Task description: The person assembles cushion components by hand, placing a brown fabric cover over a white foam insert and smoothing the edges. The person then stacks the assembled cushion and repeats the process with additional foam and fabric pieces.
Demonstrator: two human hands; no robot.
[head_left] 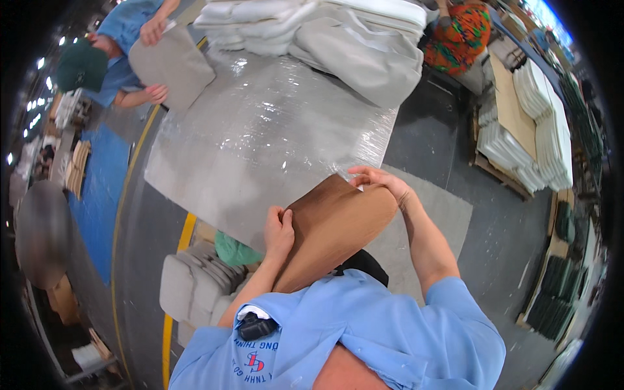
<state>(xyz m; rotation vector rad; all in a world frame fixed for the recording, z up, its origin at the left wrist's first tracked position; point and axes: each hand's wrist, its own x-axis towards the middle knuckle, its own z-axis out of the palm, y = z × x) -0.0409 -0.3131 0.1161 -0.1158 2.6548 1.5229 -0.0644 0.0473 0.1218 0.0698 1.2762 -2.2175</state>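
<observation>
I saw my left hand [279, 229] clamped on the brown cushion cover's [331, 227] near-left edge and my right hand [380, 182] apparently pinching its far corner, its long axis slanting between them.

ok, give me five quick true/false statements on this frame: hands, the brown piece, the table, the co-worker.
1. Both hands hold the brown cushion cover. True: left hand on its left edge, right hand at its top corner.
2. The table is bare wood. False: it is wrapped in clear plastic film.
3. A co-worker handles a grey cushion. True.
4. The white stack sits at the table's near edge. False: it lies at the far end.
5. The brown cushion cover lies flat on the floor. False: it is held up against the table edge.
</observation>
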